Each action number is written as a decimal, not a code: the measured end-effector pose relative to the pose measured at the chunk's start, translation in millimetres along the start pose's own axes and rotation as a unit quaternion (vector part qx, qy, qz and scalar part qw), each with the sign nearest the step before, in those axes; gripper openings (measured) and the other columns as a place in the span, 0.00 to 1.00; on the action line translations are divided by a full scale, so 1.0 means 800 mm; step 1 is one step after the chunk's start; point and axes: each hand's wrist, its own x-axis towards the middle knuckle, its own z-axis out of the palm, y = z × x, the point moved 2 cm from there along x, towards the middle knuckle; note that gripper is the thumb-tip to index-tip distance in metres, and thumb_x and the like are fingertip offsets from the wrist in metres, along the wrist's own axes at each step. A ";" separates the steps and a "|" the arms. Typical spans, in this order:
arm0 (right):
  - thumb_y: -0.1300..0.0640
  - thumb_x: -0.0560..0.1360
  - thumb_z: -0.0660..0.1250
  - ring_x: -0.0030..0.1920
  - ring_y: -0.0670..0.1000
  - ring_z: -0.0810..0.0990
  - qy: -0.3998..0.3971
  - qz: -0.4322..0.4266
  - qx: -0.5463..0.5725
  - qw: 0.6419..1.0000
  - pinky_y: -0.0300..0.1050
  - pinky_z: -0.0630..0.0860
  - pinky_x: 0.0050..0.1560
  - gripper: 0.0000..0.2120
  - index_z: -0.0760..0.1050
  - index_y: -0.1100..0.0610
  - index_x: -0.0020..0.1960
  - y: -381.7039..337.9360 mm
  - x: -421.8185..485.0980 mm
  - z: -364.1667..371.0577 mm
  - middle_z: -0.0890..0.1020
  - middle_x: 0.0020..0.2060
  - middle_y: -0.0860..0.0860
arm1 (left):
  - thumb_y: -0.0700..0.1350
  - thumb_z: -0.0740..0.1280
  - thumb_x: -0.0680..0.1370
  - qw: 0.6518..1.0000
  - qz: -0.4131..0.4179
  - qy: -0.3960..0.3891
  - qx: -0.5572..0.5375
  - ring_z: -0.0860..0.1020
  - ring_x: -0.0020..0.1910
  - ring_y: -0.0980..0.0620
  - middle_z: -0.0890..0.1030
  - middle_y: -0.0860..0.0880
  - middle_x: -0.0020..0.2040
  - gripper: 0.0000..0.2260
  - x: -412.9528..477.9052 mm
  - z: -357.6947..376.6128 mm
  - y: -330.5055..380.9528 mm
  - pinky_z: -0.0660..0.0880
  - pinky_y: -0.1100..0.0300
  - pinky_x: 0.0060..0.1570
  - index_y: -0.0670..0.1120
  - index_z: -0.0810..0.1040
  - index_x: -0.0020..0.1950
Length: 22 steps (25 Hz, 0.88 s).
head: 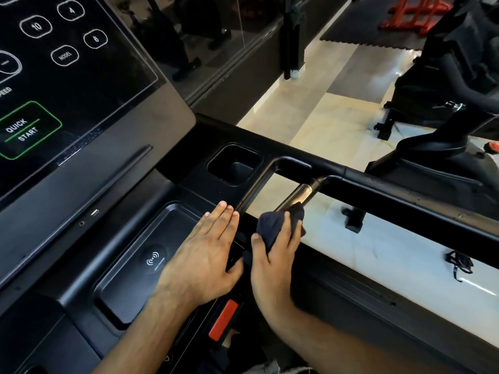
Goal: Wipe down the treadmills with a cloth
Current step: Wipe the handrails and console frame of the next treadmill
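A black treadmill console (81,184) fills the left of the head view, its touch screen (54,63) showing QUICK START. My left hand (205,252) lies flat, fingers straight, on the edge of the phone tray (151,238). My right hand (272,255) grips a dark cloth (272,222) wrapped around the lower end of the metal pulse grip (297,193), which joins the black handlebar (378,184).
A square cup holder (235,164) sits above the hands. A red safety key (224,318) lies below them. To the right are a pale tiled floor (337,117), an exercise bike (445,103), a black cord (459,263) and a red rack (415,9) at the top.
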 end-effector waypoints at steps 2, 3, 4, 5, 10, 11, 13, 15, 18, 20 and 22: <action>0.42 0.80 0.59 0.81 0.53 0.44 -0.005 -0.150 -0.189 0.970 0.53 0.48 0.79 0.29 0.60 0.46 0.79 -0.007 0.005 -0.021 0.52 0.81 0.46 | 0.61 0.55 0.77 1.000 -0.005 0.013 -0.010 0.36 0.77 0.56 0.48 0.47 0.80 0.37 0.004 -0.002 0.000 0.35 0.60 0.73 0.44 0.48 0.80; 0.40 0.78 0.56 0.81 0.55 0.48 -0.025 -0.236 -0.278 0.931 0.57 0.50 0.79 0.27 0.66 0.46 0.76 -0.018 0.027 -0.033 0.60 0.79 0.47 | 0.61 0.56 0.77 1.000 -0.002 0.017 -0.011 0.36 0.77 0.56 0.48 0.47 0.80 0.37 0.006 -0.003 0.002 0.34 0.60 0.73 0.44 0.48 0.80; 0.39 0.77 0.54 0.79 0.57 0.57 -0.074 -0.302 -0.358 0.880 0.59 0.55 0.78 0.26 0.72 0.46 0.72 -0.032 0.053 -0.040 0.69 0.75 0.47 | 0.61 0.56 0.77 1.000 0.001 0.014 -0.011 0.36 0.77 0.56 0.47 0.47 0.80 0.37 0.007 -0.004 0.002 0.34 0.61 0.72 0.44 0.48 0.80; 0.38 0.76 0.52 0.74 0.56 0.67 -0.143 -0.345 -0.429 0.823 0.58 0.62 0.74 0.25 0.76 0.46 0.66 -0.048 0.079 -0.041 0.76 0.67 0.46 | 0.61 0.56 0.78 1.000 -0.001 0.012 -0.011 0.36 0.77 0.55 0.47 0.46 0.80 0.37 0.008 -0.004 0.002 0.33 0.61 0.72 0.44 0.48 0.80; 0.39 0.79 0.52 0.51 0.52 0.78 -0.364 -0.389 -0.546 0.646 0.51 0.72 0.55 0.15 0.71 0.47 0.45 -0.090 0.115 -0.022 0.78 0.45 0.47 | 0.61 0.56 0.77 1.000 -0.008 0.003 0.018 0.44 0.78 0.51 0.57 0.44 0.79 0.36 0.002 0.002 0.001 0.42 0.57 0.75 0.41 0.57 0.78; 0.40 0.80 0.53 0.51 0.52 0.78 -0.377 -0.404 -0.534 0.640 0.51 0.73 0.55 0.15 0.72 0.48 0.45 -0.090 0.114 -0.021 0.77 0.45 0.47 | 0.61 0.56 0.76 1.000 -0.012 0.004 0.023 0.47 0.78 0.50 0.59 0.43 0.78 0.36 0.002 0.001 0.002 0.44 0.56 0.75 0.40 0.59 0.77; 0.42 0.80 0.57 0.54 0.51 0.78 -0.378 -0.394 -0.570 0.615 0.44 0.71 0.47 0.12 0.74 0.47 0.49 -0.099 0.135 -0.032 0.78 0.48 0.45 | 0.61 0.55 0.77 0.999 -0.009 0.019 0.029 0.47 0.78 0.50 0.58 0.44 0.78 0.35 0.004 -0.003 0.001 0.44 0.55 0.74 0.40 0.59 0.77; 0.47 0.80 0.62 0.55 0.51 0.78 -0.367 -0.375 -0.662 0.536 0.39 0.63 0.36 0.09 0.76 0.48 0.57 -0.116 0.157 -0.043 0.80 0.52 0.47 | 0.62 0.53 0.78 0.999 0.005 0.027 0.023 0.42 0.78 0.50 0.52 0.45 0.79 0.35 0.003 -0.003 0.002 0.39 0.56 0.73 0.42 0.54 0.79; 0.38 0.76 0.51 0.51 0.51 0.77 -0.393 -0.359 -0.608 0.589 0.42 0.71 0.48 0.22 0.76 0.50 0.53 -0.106 0.141 -0.032 0.77 0.47 0.49 | 0.61 0.54 0.78 0.999 -0.001 0.017 0.040 0.44 0.78 0.49 0.55 0.44 0.79 0.34 -0.002 -0.003 0.000 0.40 0.56 0.73 0.42 0.57 0.78; 0.35 0.75 0.52 0.52 0.54 0.79 -0.381 -0.336 -0.571 0.645 0.48 0.73 0.51 0.21 0.76 0.47 0.48 -0.101 0.141 -0.023 0.79 0.47 0.48 | 0.62 0.55 0.77 0.999 -0.012 0.016 0.044 0.48 0.78 0.49 0.59 0.44 0.78 0.34 0.000 -0.004 -0.001 0.44 0.55 0.73 0.41 0.60 0.77; 0.35 0.71 0.54 0.52 0.56 0.80 -0.320 -0.234 -0.626 0.671 0.49 0.71 0.47 0.21 0.76 0.49 0.46 -0.103 0.189 -0.035 0.82 0.49 0.48 | 0.62 0.54 0.78 0.999 0.000 0.023 0.037 0.45 0.78 0.50 0.56 0.45 0.79 0.34 0.002 -0.002 -0.002 0.42 0.55 0.73 0.42 0.57 0.78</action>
